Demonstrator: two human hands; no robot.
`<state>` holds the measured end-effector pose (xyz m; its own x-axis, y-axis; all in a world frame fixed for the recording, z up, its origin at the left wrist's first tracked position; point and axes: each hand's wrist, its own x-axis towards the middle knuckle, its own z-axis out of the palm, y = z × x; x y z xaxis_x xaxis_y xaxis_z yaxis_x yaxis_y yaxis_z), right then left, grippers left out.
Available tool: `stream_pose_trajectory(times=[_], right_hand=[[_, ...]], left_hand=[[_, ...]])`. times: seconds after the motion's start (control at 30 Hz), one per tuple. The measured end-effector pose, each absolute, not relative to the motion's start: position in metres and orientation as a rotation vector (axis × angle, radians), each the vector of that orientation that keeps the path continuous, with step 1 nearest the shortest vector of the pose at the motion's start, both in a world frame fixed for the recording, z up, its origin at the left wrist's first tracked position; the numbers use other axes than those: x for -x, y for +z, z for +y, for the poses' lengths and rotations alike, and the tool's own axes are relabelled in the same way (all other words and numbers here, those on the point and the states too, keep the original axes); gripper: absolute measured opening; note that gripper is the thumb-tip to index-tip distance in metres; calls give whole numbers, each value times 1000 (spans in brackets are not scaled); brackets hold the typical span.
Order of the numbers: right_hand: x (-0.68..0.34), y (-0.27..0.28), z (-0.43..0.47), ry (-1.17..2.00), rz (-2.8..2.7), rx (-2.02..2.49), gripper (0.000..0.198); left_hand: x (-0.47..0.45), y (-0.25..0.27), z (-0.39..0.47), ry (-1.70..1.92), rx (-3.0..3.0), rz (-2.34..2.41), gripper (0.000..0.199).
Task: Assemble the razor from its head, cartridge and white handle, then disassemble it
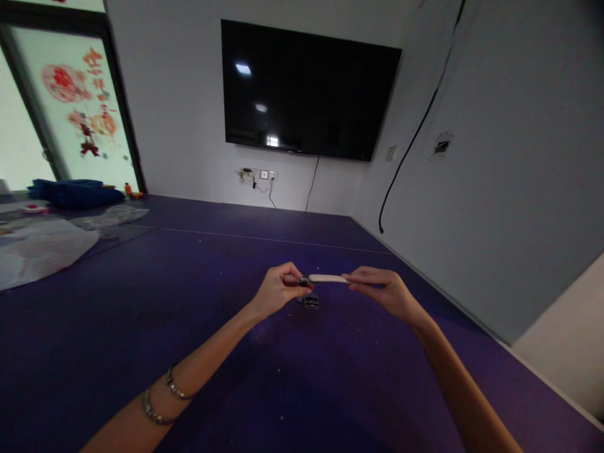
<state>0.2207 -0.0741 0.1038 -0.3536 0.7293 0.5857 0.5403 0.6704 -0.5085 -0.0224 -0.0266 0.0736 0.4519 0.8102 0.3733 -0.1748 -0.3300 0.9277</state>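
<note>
My left hand (282, 288) pinches a small dark piece (303, 281) between thumb and fingers; its kind is too small to make out. From the other side, my right hand (376, 284) grips the end of a slim, pale pink bar with rounded ends (328, 278). The bar's left end meets or nearly meets the dark piece; I cannot tell whether they are joined. Below the hands, on the purple surface (226, 365), lies a small clear case (311, 302) with dark contents. Two bracelets (158, 408) circle my left forearm.
Crumpled clear plastic sheeting (51, 248) and a dark blue cloth bundle (75, 192) lie at the far left, with a small orange bottle (128, 189) beside them. A black cable (415, 135) hangs down the right wall. A television (309, 88) is mounted on the back wall.
</note>
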Motion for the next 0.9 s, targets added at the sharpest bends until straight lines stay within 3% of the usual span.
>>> stream_pose_trajectory(times=[0.9], right_hand=[[-218,104,-74,254,-2005,1025,23]], left_hand=[[21,72,-26,1105,-1552,527,28]])
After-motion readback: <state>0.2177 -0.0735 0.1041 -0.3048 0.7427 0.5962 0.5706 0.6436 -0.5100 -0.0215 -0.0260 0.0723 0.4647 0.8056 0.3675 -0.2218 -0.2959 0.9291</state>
